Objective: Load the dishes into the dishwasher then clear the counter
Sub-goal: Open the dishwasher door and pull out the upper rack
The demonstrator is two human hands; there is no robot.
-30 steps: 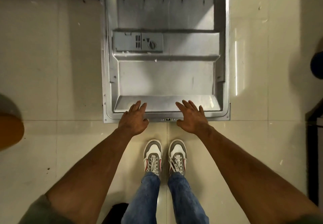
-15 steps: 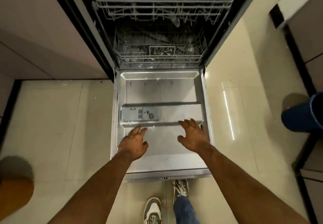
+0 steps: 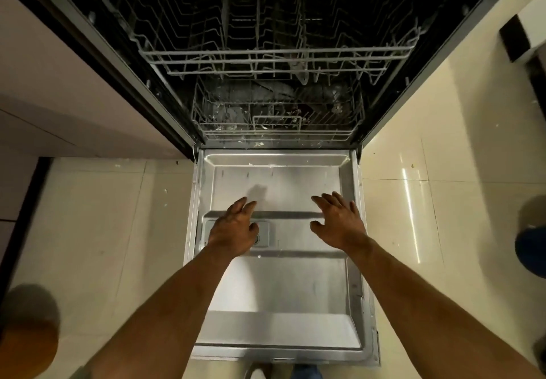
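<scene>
As the dishwasher door (image 3: 277, 284) lies flat, the left hand (image 3: 233, 231) and right hand (image 3: 339, 222) are held empty, fingers spread, presumably for the lower rack (image 3: 277, 130) at 12 o'clock; no dishes are seen.

Dim warm light, glare streak on floor (image 3: 410, 216), murky dishwasher (image 3: 277, 107) interior, bowed edges.

Looks down on the dishwasher door (image 3: 280, 290), folded flat open over the tiled floor (image 3: 97, 231). Finds the left hand (image 3: 233, 231) with fingers relaxed over the detergent dispenser (image 3: 266, 235) near the door's left edge, the right hand (image 3: 339, 222) spread near its right edge. Shows the upper rack (image 3: 274, 56) and lower rack (image 3: 277, 126) inside the dark tub beyond.
</scene>
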